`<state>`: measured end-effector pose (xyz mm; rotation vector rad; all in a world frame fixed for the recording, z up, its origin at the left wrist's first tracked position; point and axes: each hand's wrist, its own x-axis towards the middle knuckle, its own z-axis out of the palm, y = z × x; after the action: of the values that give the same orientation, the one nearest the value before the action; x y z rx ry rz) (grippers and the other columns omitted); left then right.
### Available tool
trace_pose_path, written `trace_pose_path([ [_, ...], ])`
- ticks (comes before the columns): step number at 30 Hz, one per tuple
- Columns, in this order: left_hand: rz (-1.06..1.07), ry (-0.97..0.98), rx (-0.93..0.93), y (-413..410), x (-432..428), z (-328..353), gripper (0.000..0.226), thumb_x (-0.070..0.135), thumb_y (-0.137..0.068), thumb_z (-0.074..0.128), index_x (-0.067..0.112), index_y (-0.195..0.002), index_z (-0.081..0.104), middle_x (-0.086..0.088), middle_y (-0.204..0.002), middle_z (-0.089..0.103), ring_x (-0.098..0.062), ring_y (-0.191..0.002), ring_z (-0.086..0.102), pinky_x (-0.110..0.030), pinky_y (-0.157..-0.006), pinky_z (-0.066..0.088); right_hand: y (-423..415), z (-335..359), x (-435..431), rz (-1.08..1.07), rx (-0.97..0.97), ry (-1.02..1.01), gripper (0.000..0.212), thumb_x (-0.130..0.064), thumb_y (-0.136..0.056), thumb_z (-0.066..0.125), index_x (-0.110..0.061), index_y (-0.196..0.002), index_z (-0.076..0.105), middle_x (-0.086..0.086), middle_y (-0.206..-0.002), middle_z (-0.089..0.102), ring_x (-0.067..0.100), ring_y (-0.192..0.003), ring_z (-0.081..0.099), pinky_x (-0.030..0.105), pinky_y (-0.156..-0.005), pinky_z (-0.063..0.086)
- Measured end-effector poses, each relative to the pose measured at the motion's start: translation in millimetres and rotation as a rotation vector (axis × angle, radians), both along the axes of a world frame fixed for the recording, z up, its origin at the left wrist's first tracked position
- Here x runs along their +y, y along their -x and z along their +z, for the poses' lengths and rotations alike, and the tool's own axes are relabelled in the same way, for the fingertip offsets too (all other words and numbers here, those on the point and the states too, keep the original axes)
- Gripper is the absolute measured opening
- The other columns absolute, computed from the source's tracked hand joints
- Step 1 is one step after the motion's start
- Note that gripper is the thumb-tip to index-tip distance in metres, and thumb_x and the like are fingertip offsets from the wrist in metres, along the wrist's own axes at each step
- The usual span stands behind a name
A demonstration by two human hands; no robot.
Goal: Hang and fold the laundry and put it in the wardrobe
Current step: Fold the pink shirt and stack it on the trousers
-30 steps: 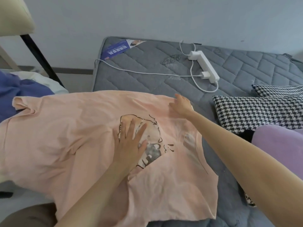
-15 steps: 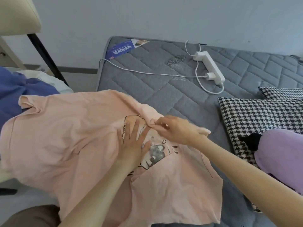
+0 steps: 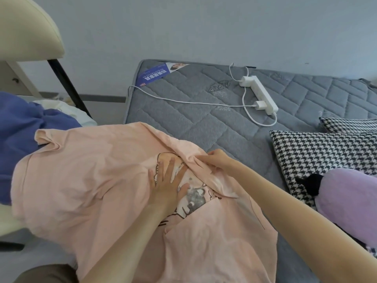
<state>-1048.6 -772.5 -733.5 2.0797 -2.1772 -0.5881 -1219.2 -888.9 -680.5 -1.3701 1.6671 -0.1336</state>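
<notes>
A peach t-shirt (image 3: 85, 180) with a cartoon print lies spread over the near left corner of the grey mattress (image 3: 204, 123), hanging off its left side. My left hand (image 3: 167, 184) rests flat on the print, fingers spread, pressing the cloth down. My right hand (image 3: 216, 160) pinches the shirt's far right edge and holds it folded in over the print, right beside the left hand's fingertips. The folded flap shows the fabric's pale inner side.
A white power strip (image 3: 259, 94) with a charger and cable lies on the mattress at the back. Houndstooth pillows (image 3: 326, 158) and a purple plush (image 3: 350, 201) sit at the right. Blue cloth (image 3: 18, 135) and a chair (image 3: 26, 29) are at the left.
My right hand took the shirt's far right edge and pulled it inward over the print, next to the left hand. The left hand stayed flat on the print.
</notes>
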Motion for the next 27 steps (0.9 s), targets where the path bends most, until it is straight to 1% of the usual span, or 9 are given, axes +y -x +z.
trace_pose_path([
  [4, -0.003, -0.008, -0.014, -0.1, -0.1, 1.1, 0.058, 0.056, -0.098, 0.017, 0.043, -0.148, -0.009, 0.006, -0.154, -0.031, -0.026, -0.140, -0.032, -0.052, -0.110, -0.020, 7.1, 13.1, -12.9, 0.095, 0.075, 0.048, 0.029, -0.037, -0.084, 0.071, -0.013, -0.077, 0.057, 0.000, -0.076, 0.052, 0.014, -0.072, 0.052, 0.027, -0.068, 0.041],
  [7, -0.008, -0.008, -0.006, 0.0, 0.0, 2.5, 0.058, 0.055, -0.098, 0.019, 0.045, -0.147, -0.009, 0.005, -0.155, -0.029, -0.027, -0.141, -0.030, -0.052, -0.110, -0.020, 6.9, 24.6, -22.4, 0.135, -0.025, 0.076, 0.020, -0.027, -0.091, 0.062, -0.017, -0.079, 0.051, -0.003, -0.078, 0.052, 0.012, -0.069, 0.050, 0.024, -0.059, 0.041],
  [9, -0.007, -0.010, 0.006, -0.6, 0.4, 4.1, 0.058, 0.056, -0.098, 0.020, 0.048, -0.146, -0.011, 0.006, -0.156, -0.027, -0.027, -0.142, -0.028, -0.052, -0.110, -0.019, 5.3, 35.8, -33.5, 0.166, 0.031, 0.189, 0.013, -0.024, -0.094, 0.058, -0.014, -0.091, 0.051, 0.002, -0.085, 0.054, 0.018, -0.076, 0.053, 0.028, -0.061, 0.042],
  [12, -0.015, -0.028, 0.013, -1.5, 0.2, 7.6, 0.059, 0.056, -0.098, 0.019, 0.049, -0.142, -0.019, 0.007, -0.155, -0.028, -0.026, -0.142, -0.028, -0.052, -0.110, -0.019, 11.0, 59.6, -60.6, 0.156, 0.216, 0.474, 0.027, -0.025, -0.093, 0.055, -0.012, -0.116, 0.056, 0.011, -0.112, 0.062, 0.029, -0.104, 0.057, 0.036, -0.081, 0.044],
  [16, -0.033, -0.054, -0.025, -3.1, -1.7, 10.9, 0.060, 0.057, -0.098, 0.017, 0.046, -0.141, -0.023, 0.005, -0.156, -0.027, -0.027, -0.143, -0.025, -0.052, -0.112, -0.016, 17.0, 90.5, -93.2, 0.056, 0.365, 0.819, 0.007, -0.020, -0.090, 0.049, -0.018, -0.090, 0.056, 0.009, -0.090, 0.064, 0.035, -0.092, 0.059, 0.036, -0.062, 0.037],
  [18, -0.043, -0.054, -0.040, -3.9, -2.7, 11.8, 0.061, 0.058, -0.097, 0.017, 0.045, -0.142, -0.022, 0.004, -0.157, -0.025, -0.028, -0.144, -0.023, -0.052, -0.113, -0.013, 10.4, 99.4, -102.9, 0.034, 0.400, 0.889, 0.012, -0.016, -0.089, 0.045, -0.023, -0.082, 0.053, 0.005, -0.084, 0.063, 0.034, -0.087, 0.059, 0.034, -0.059, 0.033],
  [21, -0.054, -0.061, -0.041, -4.1, -2.9, 13.1, 0.061, 0.058, -0.097, 0.017, 0.045, -0.143, -0.020, 0.003, -0.157, -0.026, -0.028, -0.144, -0.022, -0.052, -0.113, -0.012, -1.4, 103.2, -102.9, 0.039, 0.379, 0.969, 0.020, -0.015, -0.089, 0.044, -0.027, -0.083, 0.057, 0.002, -0.088, 0.065, 0.028, -0.087, 0.057, 0.032, -0.059, 0.031],
  [24, -0.052, -0.065, -0.035, -4.2, -2.8, 14.2, 0.060, 0.058, -0.097, 0.018, 0.045, -0.145, -0.018, 0.003, -0.156, -0.026, -0.028, -0.144, -0.022, -0.052, -0.113, -0.013, -11.1, 97.4, -88.4, 0.127, 0.379, 1.111, 0.019, -0.014, -0.091, 0.047, -0.020, -0.096, 0.065, 0.002, -0.093, 0.065, 0.027, -0.090, 0.056, 0.032, -0.059, 0.031],
  [27, -0.050, -0.050, -0.035, -4.2, -1.9, 13.2, 0.060, 0.058, -0.097, 0.019, 0.046, -0.146, -0.014, 0.004, -0.157, -0.023, -0.028, -0.145, -0.020, -0.052, -0.113, -0.012, -15.6, 80.7, -60.1, 0.298, 0.376, 1.184, 0.013, -0.010, -0.087, 0.053, -0.014, -0.093, 0.064, 0.006, -0.089, 0.063, 0.031, -0.088, 0.057, 0.033, -0.057, 0.034],
])
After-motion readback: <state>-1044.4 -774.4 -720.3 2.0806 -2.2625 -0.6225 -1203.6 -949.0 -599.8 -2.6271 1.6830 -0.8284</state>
